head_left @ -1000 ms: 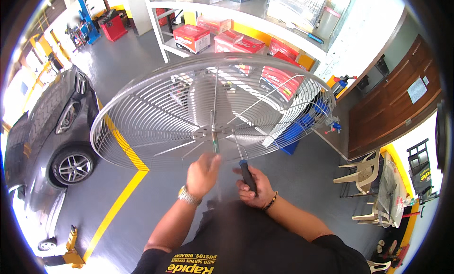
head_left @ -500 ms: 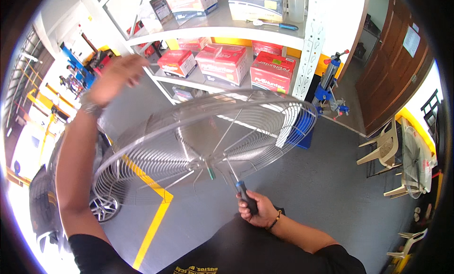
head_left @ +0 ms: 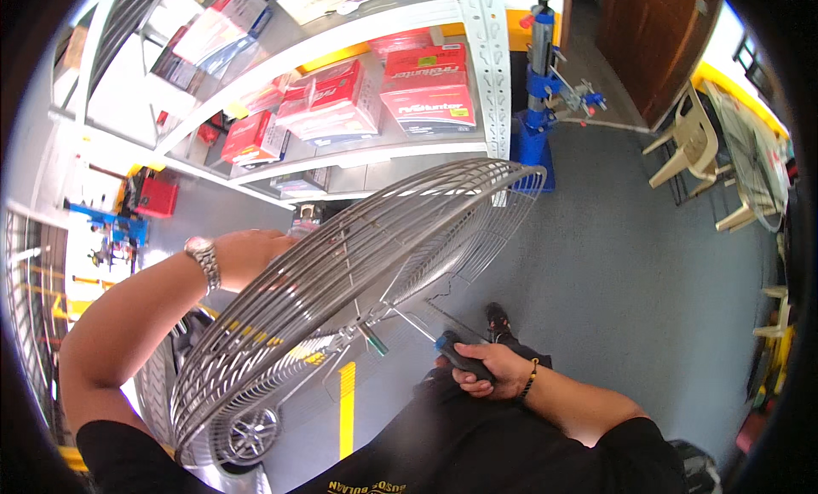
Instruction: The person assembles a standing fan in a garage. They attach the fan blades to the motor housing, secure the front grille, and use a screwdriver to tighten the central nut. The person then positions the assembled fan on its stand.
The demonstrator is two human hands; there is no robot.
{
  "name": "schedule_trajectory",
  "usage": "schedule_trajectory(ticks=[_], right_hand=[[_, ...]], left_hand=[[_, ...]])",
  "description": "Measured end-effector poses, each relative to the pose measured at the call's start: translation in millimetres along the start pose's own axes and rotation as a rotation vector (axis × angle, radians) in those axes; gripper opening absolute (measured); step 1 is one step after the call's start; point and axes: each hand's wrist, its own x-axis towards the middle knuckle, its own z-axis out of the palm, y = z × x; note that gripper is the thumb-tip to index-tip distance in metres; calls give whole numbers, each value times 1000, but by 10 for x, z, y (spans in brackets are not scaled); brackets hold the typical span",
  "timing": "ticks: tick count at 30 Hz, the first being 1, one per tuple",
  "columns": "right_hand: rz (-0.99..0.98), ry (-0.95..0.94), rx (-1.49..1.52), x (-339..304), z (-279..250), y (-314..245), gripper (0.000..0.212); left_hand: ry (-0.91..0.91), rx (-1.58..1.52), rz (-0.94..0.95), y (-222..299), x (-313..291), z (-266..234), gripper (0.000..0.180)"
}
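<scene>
A large round fan cage [head_left: 332, 272] of bare metal wire stands tilted in front of me, with grey blades showing through its bars. My right hand [head_left: 486, 368] is closed round the black-and-blue handle of a screwdriver [head_left: 449, 344]; its shaft points at the hub [head_left: 366, 313] in the middle of the cage. Whether the tip touches a screw there, I cannot tell. From the hub area a short green piece [head_left: 373, 340] sticks out. My left hand [head_left: 247, 257], a metal watch [head_left: 204, 262] on its wrist, reaches against the cage's far side; the wires hide its fingers.
White metal shelving [head_left: 383, 156] with red-and-white boxes [head_left: 426, 89] stands just beyond the cage. Right of it is a blue upright tool stand [head_left: 538, 93]. Beige plastic chairs [head_left: 688, 140] are at the right. A car wheel [head_left: 253, 433] shows at lower left, near a yellow floor line [head_left: 347, 409].
My left hand has come down from the air onto the cage's far side. The cage now tilts more steeply, its left side lower. My right hand keeps the screwdriver at the hub; the view has shifted.
</scene>
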Motion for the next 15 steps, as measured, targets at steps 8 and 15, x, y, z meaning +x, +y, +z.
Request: schedule_trajectory(ticks=[8, 15], right_hand=[[-110, 52, 2, 60, 119, 209, 38], [-86, 115, -44, 109, 254, 249, 43]], left_hand=[[154, -165, -109, -345, 698, 171, 51], [212, -152, -218, -90, 928, 217, 52]])
